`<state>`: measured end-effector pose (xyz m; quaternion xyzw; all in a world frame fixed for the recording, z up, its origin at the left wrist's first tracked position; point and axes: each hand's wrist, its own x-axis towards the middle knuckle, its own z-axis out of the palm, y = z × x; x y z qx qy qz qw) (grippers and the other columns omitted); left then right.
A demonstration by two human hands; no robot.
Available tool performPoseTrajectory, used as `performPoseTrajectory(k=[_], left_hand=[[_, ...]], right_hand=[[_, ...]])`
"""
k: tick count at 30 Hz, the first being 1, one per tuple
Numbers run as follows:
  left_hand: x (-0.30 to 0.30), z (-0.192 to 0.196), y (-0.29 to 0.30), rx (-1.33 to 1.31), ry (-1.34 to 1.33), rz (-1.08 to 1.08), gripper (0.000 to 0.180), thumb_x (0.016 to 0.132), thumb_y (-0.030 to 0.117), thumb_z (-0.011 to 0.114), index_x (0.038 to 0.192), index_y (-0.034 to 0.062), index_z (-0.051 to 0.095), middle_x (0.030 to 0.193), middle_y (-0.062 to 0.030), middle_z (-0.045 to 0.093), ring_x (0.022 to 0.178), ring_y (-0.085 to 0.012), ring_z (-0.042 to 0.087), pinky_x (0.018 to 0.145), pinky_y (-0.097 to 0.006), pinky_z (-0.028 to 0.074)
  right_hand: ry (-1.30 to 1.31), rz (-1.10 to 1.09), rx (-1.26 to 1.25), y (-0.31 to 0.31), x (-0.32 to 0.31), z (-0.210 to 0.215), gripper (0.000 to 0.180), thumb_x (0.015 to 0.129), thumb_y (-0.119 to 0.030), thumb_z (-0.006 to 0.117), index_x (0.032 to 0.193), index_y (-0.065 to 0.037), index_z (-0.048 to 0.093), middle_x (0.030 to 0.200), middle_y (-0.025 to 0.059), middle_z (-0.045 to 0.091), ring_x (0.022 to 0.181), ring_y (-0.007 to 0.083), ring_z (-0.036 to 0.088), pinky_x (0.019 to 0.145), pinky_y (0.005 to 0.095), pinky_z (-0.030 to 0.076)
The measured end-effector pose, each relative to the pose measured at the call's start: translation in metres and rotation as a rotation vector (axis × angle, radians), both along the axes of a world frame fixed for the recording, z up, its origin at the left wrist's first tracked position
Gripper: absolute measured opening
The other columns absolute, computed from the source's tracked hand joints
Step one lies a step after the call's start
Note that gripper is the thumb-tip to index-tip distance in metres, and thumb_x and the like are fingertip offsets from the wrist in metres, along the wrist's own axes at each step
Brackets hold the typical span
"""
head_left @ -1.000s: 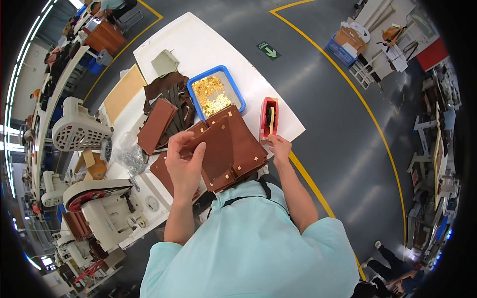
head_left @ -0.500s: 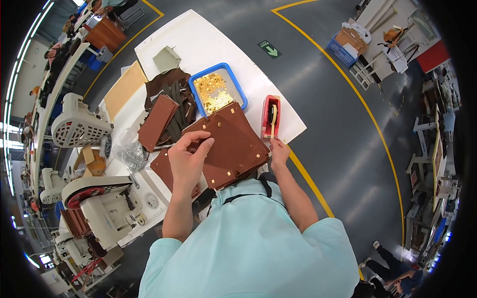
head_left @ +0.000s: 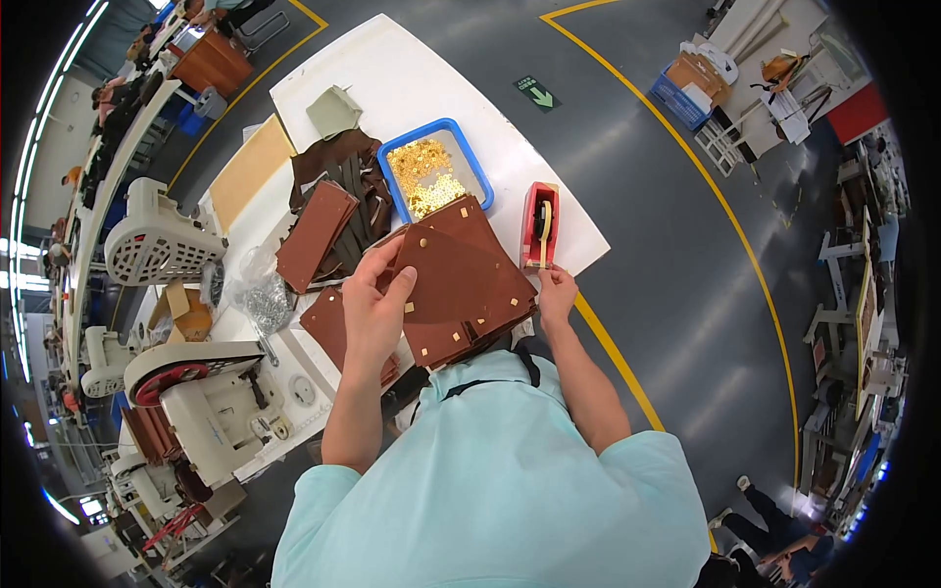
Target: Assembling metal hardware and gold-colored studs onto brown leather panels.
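Observation:
A stack of brown leather panels point(head_left: 466, 284) lies in front of me, small pale tape squares and a brass-coloured stud showing on it. At the left edge of the top panel, my left hand point(head_left: 375, 312) is closed, thumb above and fingers beneath the edge. Right of the stack stands a red tape dispenser point(head_left: 541, 220) with a roll of pale tape point(head_left: 545, 223). My right hand point(head_left: 557, 297) pinches at its near end, where the strip of tape comes out; the tape between the fingertips is mostly hidden.
Beyond the stack sits a blue-rimmed tray point(head_left: 477, 176) of small gold pieces. Dark strips point(head_left: 338, 211) and another brown stack point(head_left: 316, 233) lie to its left, near a clear bag point(head_left: 265, 299) of metal bits. A white sewing machine point(head_left: 211, 421) stands at the left.
My left hand has moved from above the panels to the top panel's left edge, and that panel has shifted and turned slightly. The right hand stays at the dispenser's near end.

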<state>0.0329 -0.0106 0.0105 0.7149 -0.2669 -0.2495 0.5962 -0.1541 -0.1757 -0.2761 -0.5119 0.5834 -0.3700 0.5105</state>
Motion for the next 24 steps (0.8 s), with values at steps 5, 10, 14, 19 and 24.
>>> performPoseTrajectory(k=[5,10,14,19,24], left_hand=[[0.002,-0.004,0.001,-0.082,-0.021,-0.030,0.030,0.091,0.003,0.058,0.121,-0.0031,0.063,0.096,-0.0024,0.062,0.090,-0.0088,0.056,0.082,-0.022,0.044],[0.000,-0.013,-0.001,-0.015,-0.052,-0.087,0.027,0.093,0.006,0.059,0.119,-0.0028,0.064,0.091,-0.0012,0.058,0.086,-0.0087,0.052,0.078,-0.023,0.042],[-0.017,-0.006,-0.007,-0.063,0.058,-0.133,0.024,0.097,0.008,0.054,0.117,-0.0016,0.063,0.086,0.0002,0.058,0.078,-0.0072,0.051,0.070,-0.023,0.043],[-0.027,0.008,-0.004,-0.006,0.231,-0.203,0.025,0.098,0.005,0.052,0.119,-0.0035,0.062,0.103,-0.0048,0.068,0.090,-0.0064,0.061,0.079,-0.022,0.051],[-0.031,0.010,0.001,-0.006,0.119,-0.205,0.026,0.098,0.004,0.050,0.120,-0.0041,0.061,0.105,-0.0071,0.068,0.093,-0.0095,0.062,0.083,-0.024,0.051]], right_hand=[[0.222,0.077,0.028,-0.006,-0.018,0.010,0.020,0.085,-0.014,0.068,0.082,0.006,0.069,0.090,0.0112,0.072,0.083,0.0199,0.067,0.078,0.0317,0.052],[-0.166,0.040,0.143,0.001,-0.006,0.098,0.016,0.091,-0.016,0.067,0.091,-0.001,0.066,0.077,0.0051,0.068,0.069,0.0107,0.064,0.063,0.0245,0.050],[-0.442,0.474,0.179,0.025,0.015,0.229,0.011,0.092,-0.013,0.066,0.092,-0.001,0.065,0.077,0.0034,0.067,0.066,0.0075,0.063,0.058,0.0201,0.049],[-0.468,0.733,0.240,0.045,0.032,0.270,0.009,0.092,-0.010,0.065,0.093,-0.001,0.065,0.079,0.0045,0.067,0.066,0.0091,0.065,0.057,0.0200,0.052],[-0.486,0.734,0.235,0.047,0.036,0.266,0.012,0.092,-0.010,0.066,0.094,0.001,0.065,0.081,0.0068,0.068,0.070,0.0111,0.067,0.062,0.0240,0.057]])
